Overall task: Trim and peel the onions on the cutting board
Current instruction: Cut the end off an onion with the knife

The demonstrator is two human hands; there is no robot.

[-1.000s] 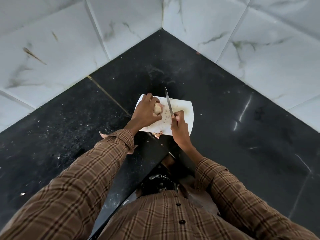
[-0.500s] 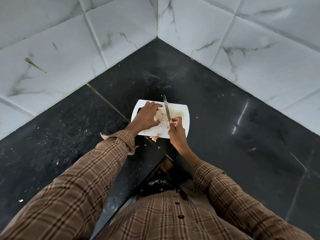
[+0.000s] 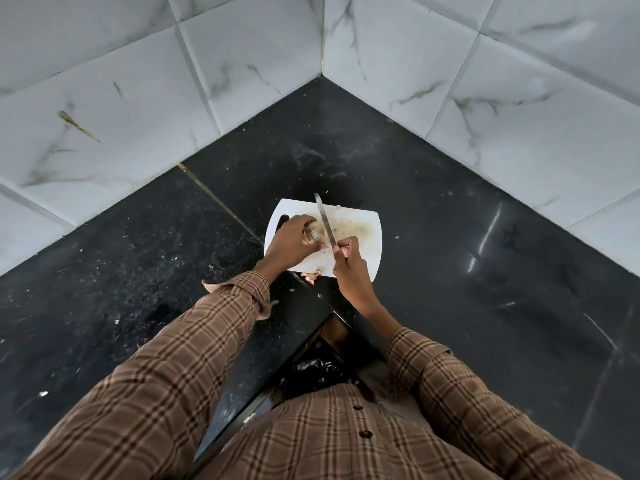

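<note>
A white cutting board (image 3: 363, 237) lies on the black counter near its inner corner. My left hand (image 3: 291, 244) holds a small pale onion (image 3: 316, 234) on the board's left half; my fingers cover most of it. My right hand (image 3: 348, 268) grips the handle of a knife (image 3: 325, 221). Its blade points away from me and lies against the onion's right side. Bits of pinkish onion skin (image 3: 311, 276) sit at the board's near edge.
The black stone counter (image 3: 485, 254) fills a corner between white marble-tiled walls (image 3: 138, 98), and small crumbs lie on it left of the board. The counter's front edge forms a notch at my body, with a black bag (image 3: 311, 372) below it.
My left hand has set the onion down from a raised hold onto the board. The knife blade has come to rest against the onion's right side. The camera view has tilted a little.
</note>
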